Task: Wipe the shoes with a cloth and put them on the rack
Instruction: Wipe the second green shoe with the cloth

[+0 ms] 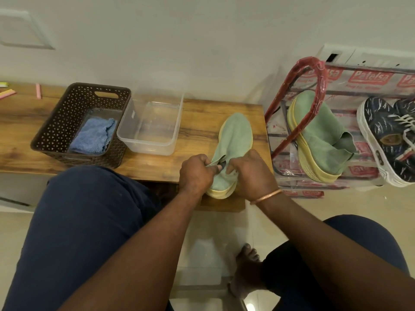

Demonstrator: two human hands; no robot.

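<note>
Green shoe [235, 135] lies on the right end of the wooden table [202, 122], toe toward the wall. Its yellow-soled heel sits at the near edge and seems to hang slightly over it. Both hands are at the heel end, close together and clamped on the soft collar. The left hand [196, 173] pinches one side of the opening, and the right hand [251, 173], with a bangle [267, 195] at the wrist, curls over the other side. Neither hand holds a cloth. The blue cloth [94, 136] lies in the brown basket [56, 122] at the left of the table, well apart from the shoe, with a clear plastic tub [170, 131] between them. The rack [301, 90], red-framed and wrapped in printed plastic, stands just right of the table. On it are the matching green shoe [318, 131], tilted, and beside it dark patterned sneakers [381, 131]. I cannot tell whether the shoe in hand has been wiped. Risks from here, as I judge them: the shoe could go to the rack unwiped, since the cloth is out of reach of both hands. The knit collar could stretch or slip from the pinch, and the heel could then drop off the table edge. A hurried placing could also knock the tilted mate or snag the plastic wrapping.
</note>
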